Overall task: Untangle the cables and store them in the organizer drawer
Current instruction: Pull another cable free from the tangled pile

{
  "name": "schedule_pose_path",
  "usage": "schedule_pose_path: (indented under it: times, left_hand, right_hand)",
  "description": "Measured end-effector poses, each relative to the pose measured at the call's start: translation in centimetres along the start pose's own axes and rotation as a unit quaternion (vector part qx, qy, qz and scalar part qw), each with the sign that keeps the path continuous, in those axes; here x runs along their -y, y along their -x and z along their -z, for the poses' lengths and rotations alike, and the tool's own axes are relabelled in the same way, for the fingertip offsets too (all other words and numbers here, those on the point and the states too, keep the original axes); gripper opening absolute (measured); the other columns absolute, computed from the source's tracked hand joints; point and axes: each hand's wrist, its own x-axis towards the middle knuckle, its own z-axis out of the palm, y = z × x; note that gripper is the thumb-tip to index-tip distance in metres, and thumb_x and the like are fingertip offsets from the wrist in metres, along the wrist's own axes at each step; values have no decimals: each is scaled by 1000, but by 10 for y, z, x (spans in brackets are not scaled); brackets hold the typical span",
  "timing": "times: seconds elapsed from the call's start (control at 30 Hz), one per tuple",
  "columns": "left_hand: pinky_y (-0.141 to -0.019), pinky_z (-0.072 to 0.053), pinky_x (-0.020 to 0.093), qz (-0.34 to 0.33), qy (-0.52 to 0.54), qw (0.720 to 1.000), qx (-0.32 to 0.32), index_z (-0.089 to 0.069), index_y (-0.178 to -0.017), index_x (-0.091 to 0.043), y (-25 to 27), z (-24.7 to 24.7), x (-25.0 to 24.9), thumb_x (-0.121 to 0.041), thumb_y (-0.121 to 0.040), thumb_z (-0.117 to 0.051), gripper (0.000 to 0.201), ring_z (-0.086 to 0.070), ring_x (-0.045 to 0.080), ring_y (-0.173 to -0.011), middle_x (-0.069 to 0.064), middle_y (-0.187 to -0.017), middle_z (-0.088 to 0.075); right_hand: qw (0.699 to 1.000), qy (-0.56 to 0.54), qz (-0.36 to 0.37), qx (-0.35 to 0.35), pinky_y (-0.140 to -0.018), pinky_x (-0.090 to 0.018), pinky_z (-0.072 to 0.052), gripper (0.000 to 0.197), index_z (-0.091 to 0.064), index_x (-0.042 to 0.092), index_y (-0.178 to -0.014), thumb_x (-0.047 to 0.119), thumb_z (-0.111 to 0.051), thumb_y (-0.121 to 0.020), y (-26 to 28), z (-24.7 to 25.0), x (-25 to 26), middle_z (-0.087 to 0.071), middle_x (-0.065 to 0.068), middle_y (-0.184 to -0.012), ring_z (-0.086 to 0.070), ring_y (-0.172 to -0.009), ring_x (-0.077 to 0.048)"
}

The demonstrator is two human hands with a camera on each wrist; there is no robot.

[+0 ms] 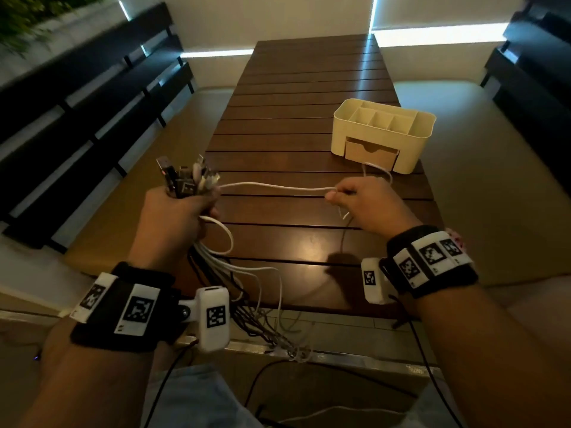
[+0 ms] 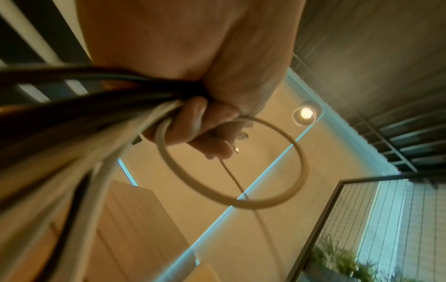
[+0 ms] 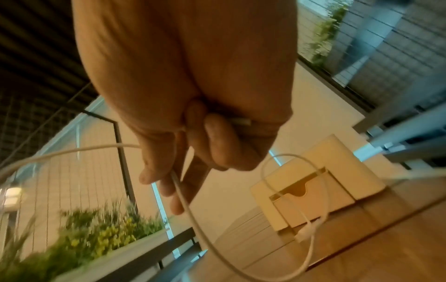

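Loose ends of the cable bundle (image 1: 247, 291), thin round cords in white and black, are trailing over the near edge of the slatted dark wooden table (image 1: 296, 125). The left hand (image 1: 176, 217) is making a fist round that bundle, plugs poking up above the knuckles and one white loop bulging out below the curled fingers (image 2: 193, 129). A single smooth white cable (image 1: 278, 188) is stretching level from the fist to the right hand (image 1: 367, 205), whose thumb and fingertips (image 3: 166, 183) are pinching it, palm down, the remainder curling beyond. Farther back, the cream plastic organizer (image 1: 383, 134) is sitting on the table, its tan drawer (image 1: 370, 154) pushed in.
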Motion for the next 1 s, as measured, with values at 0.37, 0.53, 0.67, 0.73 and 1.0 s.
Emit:
schedule_pose_path:
  times: [0.37,0.53,0.67,0.73,1.0]
  left_hand:
    - [-68,-50,32,9,-38,997,-73,-70,-75,-23,-18,29,33,-18,-91,-72,17,-66,13,-75,-9,-74,-74]
    - [-74,-43,37,-93,-32,995,-29,-74,-76,-36,-23,29,19,-19,-91,-71,23,-68,11,-82,-4,-88,-75]
    - [-59,-41,17,-174,-58,981,55,-74,-94,-18,-18,-8,-3,-22,-92,-69,7,-56,-10,-58,-6,-88,-73]
    - [-56,-41,8,-190,-59,975,95,-74,-99,-16,-18,-25,-6,-21,-90,-72,11,-58,-12,-60,-13,-85,-71]
    - [-59,-41,3,-186,-114,943,251,-67,-93,-26,-29,-62,-12,-18,-89,-74,12,-60,-13,-63,-25,-69,-67]
  right_hand:
    - [996,2,36,79,-78,-23,-47,23,-72,33,-108,41,-51,-100,6,14,7,-70,4,-101,-61,-87,-6]
    - [965,229,1,128,-83,-36,-54,30,-70,32,-113,47,-48,-100,1,3,12,-65,3,-102,-61,-91,-15]
    - [952,283,5,114,-80,-40,-57,33,-70,30,-110,49,-44,-101,-4,-14,20,-60,-1,-97,-60,-84,-18]
    - [955,272,32,110,-75,-39,-57,34,-70,29,-104,50,-44,-101,-7,-18,27,-59,0,-90,-60,-79,-17]
    - [978,103,179,-17,-56,-32,-47,29,-74,20,-97,40,-54,-99,-14,-22,44,-57,8,-65,-53,-58,-8]
